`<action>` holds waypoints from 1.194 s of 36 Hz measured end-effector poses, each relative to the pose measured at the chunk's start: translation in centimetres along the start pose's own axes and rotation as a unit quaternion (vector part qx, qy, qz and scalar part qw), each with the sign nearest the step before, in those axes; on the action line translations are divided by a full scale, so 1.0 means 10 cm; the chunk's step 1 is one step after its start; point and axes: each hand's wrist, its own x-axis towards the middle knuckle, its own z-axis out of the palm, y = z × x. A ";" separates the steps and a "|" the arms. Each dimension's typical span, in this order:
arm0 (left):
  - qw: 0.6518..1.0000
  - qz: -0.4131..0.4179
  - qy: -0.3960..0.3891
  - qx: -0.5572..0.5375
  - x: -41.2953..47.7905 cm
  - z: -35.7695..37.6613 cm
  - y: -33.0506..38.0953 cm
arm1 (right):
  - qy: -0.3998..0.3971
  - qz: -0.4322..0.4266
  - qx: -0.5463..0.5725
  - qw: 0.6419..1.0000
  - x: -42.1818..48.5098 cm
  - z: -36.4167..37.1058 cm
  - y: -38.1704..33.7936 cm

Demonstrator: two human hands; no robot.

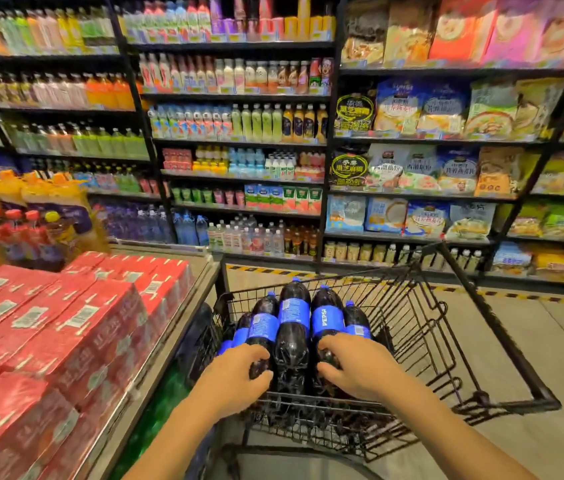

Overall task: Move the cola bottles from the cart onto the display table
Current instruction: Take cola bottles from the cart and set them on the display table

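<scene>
- Both hands are in the black wire cart (429, 327), where the dark plastic cola bottles with blue labels (293, 317) lie side by side.
- The left hand (239, 372) curls round one bottle's base, the right hand (356, 365) round another's.
- Lift them clear of the wire (heavy, I'd guess), then swing left to the grey-edged display table (173, 341).

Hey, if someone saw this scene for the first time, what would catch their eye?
Dark plastic cola bottles with blue labels lie side by side in the black wire cart at centre, the left hand and right hand each gripping one. To the left, glossy red cartons crowd the grey display table.
</scene>
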 end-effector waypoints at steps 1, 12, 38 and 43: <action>1.000 0.002 -0.007 -0.005 0.14 -0.01 -0.07 | -0.006 0.006 0.004 1.000 0.14 -0.01 0.00; 0.993 -0.018 -0.086 -0.080 1.38 -0.08 -0.61 | -0.042 0.095 0.092 0.990 1.44 0.13 0.13; 0.866 -0.296 -0.177 -0.361 2.66 0.94 -0.59 | -0.109 0.221 0.466 0.850 3.77 0.72 1.27; 0.887 -0.315 -0.176 -0.287 2.75 1.00 -0.51 | -0.148 0.245 0.468 0.836 4.00 0.79 1.32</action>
